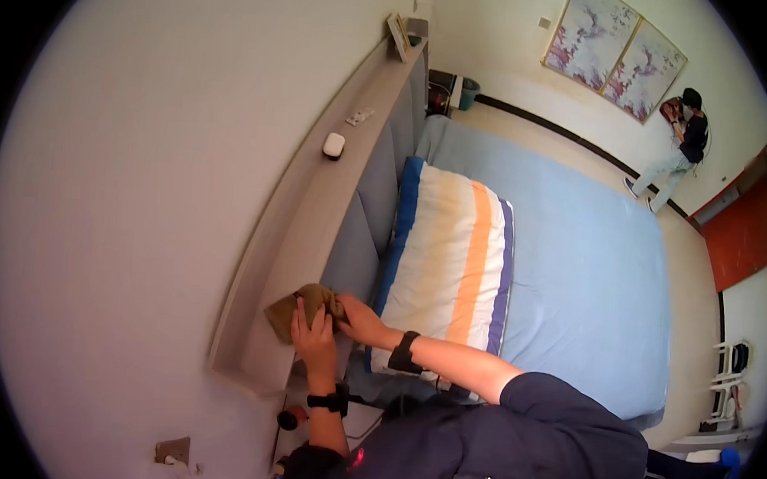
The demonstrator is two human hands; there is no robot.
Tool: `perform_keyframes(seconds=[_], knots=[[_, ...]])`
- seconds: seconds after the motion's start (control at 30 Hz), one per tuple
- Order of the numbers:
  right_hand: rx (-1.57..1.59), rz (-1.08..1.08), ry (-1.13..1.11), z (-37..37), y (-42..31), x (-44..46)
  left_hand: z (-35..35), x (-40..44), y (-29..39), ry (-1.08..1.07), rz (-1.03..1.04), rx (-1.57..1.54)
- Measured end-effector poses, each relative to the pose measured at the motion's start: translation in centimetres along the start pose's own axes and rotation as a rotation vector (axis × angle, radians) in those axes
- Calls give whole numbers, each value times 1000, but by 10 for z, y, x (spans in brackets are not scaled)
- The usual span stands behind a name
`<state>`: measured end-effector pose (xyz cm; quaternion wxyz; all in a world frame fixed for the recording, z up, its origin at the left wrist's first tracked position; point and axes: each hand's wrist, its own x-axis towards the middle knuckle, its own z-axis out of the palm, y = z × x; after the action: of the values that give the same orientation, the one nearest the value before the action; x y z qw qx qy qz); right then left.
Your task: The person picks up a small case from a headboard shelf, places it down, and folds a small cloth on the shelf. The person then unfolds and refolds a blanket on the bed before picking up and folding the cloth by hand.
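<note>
A brown cloth (282, 317) lies partly bunched at the near end of the headboard ledge (278, 269). My left hand (314, 344) is on it, fingers laid over the folded part and closed around it. From the right, my right hand (362, 322) grips the bunched edge of the same cloth, its fingertips partly hidden by the folds. The hands are close together, just above the ledge.
Farther along the ledge are a white-topped object (334, 146), a small pale item (360, 116) and a picture frame (399, 37). A striped pillow (452, 260) lies on the blue bed (574, 249). Another person (688, 138) stands by the far wall.
</note>
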<state>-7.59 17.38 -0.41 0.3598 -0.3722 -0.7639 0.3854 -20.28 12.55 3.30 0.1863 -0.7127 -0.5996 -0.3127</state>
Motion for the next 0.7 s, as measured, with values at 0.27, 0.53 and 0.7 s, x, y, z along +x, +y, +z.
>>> perform_keyframes(seconds=[0.27,0.53,0.7], knots=[[-144,105,-228,-40,58,-52,26,-53,8,-308,-13,-328],[137,456,-128,-82,34,-112,42,-79,29,-636,-60,-575],[182,420,167,-86,-3,-128,82,-81,27,-1500,-1264,-1031]])
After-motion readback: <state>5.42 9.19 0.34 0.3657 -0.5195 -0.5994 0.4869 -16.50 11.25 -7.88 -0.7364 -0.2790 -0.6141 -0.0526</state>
